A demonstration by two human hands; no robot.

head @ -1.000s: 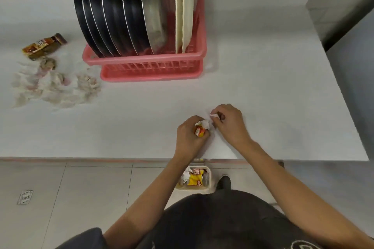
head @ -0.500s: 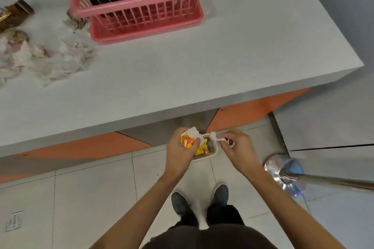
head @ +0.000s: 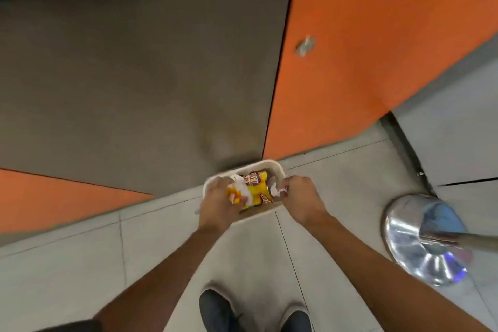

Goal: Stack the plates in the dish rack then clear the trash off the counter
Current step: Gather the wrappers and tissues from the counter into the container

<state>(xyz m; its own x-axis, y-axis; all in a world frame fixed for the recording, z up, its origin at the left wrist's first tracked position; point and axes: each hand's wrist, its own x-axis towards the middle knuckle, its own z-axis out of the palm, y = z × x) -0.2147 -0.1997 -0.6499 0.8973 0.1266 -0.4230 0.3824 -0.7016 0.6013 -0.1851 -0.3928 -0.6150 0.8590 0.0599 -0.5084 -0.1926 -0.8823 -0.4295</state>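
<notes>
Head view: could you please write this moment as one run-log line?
step: at bin | left hand: grips crumpled wrapper | right hand: pinches white scrap | bin: on floor, yellow packet inside

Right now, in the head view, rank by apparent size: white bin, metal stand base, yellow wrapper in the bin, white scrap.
1. metal stand base
2. white bin, partly hidden; close call
3. yellow wrapper
4. white scrap in the right hand

Hands [head: 215, 205] [head: 303, 198]: two are seen.
Wrappers [head: 234, 194] [head: 257, 185]: two are seen.
Bin [head: 279, 167]: one is seen.
Shoes [head: 215, 310] [head: 296, 321]: two are seen.
Stand [head: 404, 237]: one is seen.
</notes>
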